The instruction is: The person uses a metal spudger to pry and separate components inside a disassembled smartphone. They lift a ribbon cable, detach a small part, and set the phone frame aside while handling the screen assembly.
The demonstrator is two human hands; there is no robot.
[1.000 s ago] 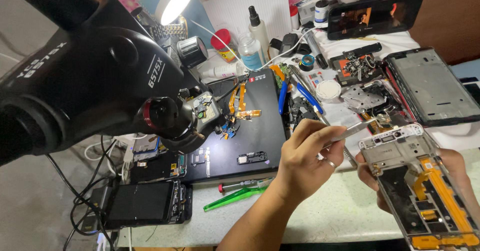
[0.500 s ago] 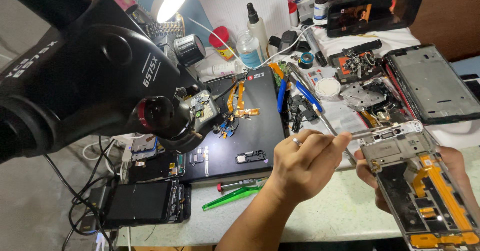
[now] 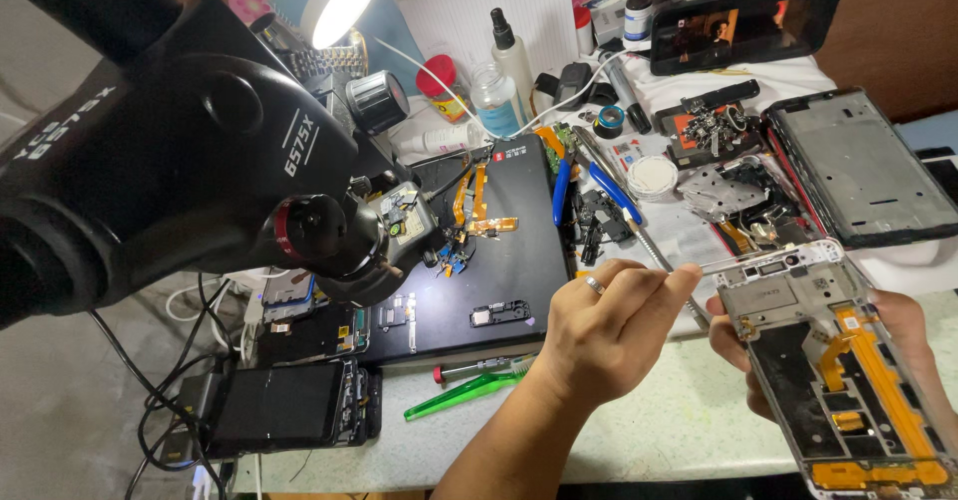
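We see our left hand (image 3: 614, 330) with its fingers curled together, pinching a thin metal prying tool (image 3: 667, 265) whose slender shaft runs up and away from the fingertips. A silver ring sits on one finger. Our right hand (image 3: 888, 360) wraps from below around an opened white phone frame with orange flex cables (image 3: 833, 360), held tilted just beside the left hand at the table's near edge; its fingers show on both long sides of the frame.

A big black microscope head (image 3: 180, 161) fills the left of the view and hides much of the table (image 3: 649, 440) behind it. Under it lies a dark rectangular work mat (image 3: 499, 260) carrying small orange ribbon parts and black components. A green translucent plastic pry stick (image 3: 464, 392) and a red-tipped screwdriver (image 3: 474, 367) lie on the pale table just in front of the mat, near our left forearm. Two dark phones (image 3: 284, 405) rest lower left among black cables.

Beyond our hands we count two blue-handled tools (image 3: 589, 181), one round white tin (image 3: 653, 175), a grey metal phone chassis (image 3: 863, 166) lying flat, and another phone (image 3: 748, 23) propped up with its screen lit. Two clear plastic bottles (image 3: 504, 76) stand near a glowing round lamp (image 3: 341, 1).
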